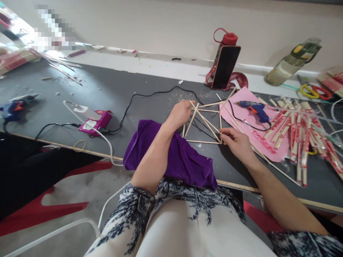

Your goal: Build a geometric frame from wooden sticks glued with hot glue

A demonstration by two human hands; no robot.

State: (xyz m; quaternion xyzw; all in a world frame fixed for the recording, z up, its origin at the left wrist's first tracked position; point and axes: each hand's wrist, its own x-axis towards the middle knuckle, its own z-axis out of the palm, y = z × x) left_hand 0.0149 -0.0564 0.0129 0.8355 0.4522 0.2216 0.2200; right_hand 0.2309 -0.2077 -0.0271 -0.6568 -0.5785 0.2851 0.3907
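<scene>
A frame of thin wooden sticks (205, 121) stands on the dark table (112, 89), its sticks joined at corners. My left hand (180, 113) is closed around the frame's upper left corner. My right hand (237, 142) pinches the lower right corner, fingers pressed together on the stick ends. A purple cloth (184, 160) lies under my left forearm at the table's near edge.
A blue glue gun (254, 110) rests on pink paper (268, 142), beside several wrapped chopsticks (302, 135). A phone (225, 67) leans on a red bottle (227, 39). A pink power strip (96, 122), another glue gun (13, 107), scissors (313, 91) and a green bottle (294, 62) also lie about.
</scene>
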